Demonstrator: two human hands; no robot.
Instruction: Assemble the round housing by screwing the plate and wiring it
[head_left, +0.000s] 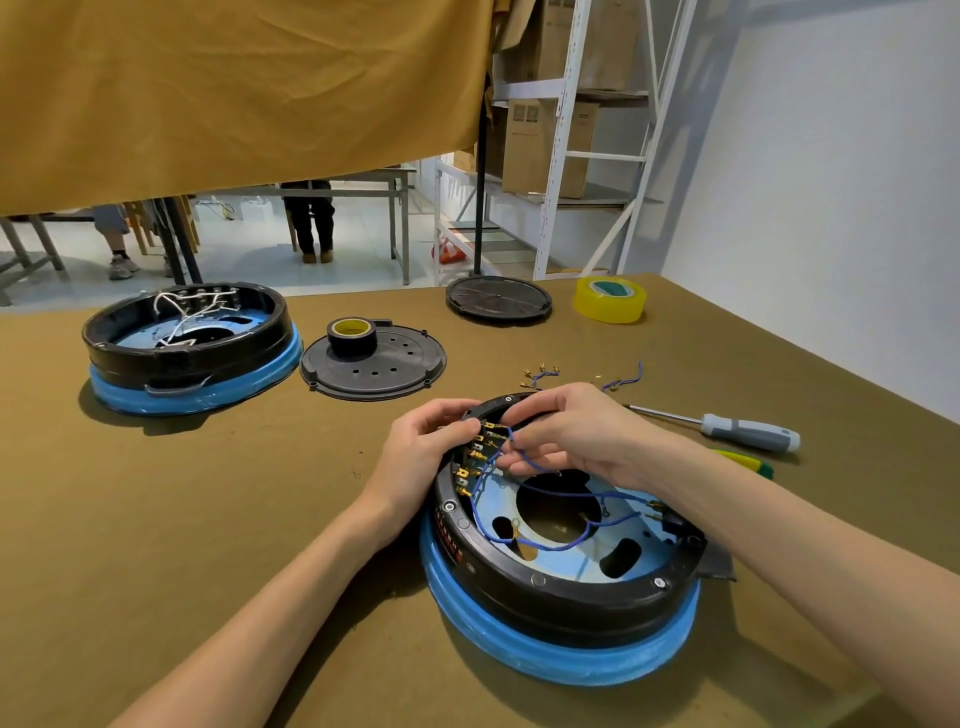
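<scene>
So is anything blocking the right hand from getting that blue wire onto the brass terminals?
Nothing visible. The right hand pinches the blue wire right beside the row of brass terminals on the housing wall. The left hand grips the rim just beside them, not across them.

White wall (831, 182), metal shelving (563, 130), ochre curtain (234, 88)

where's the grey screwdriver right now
In the head view the grey-handled screwdriver lies on the table at the right, just beyond the right forearm, beside the near round housing.
</scene>
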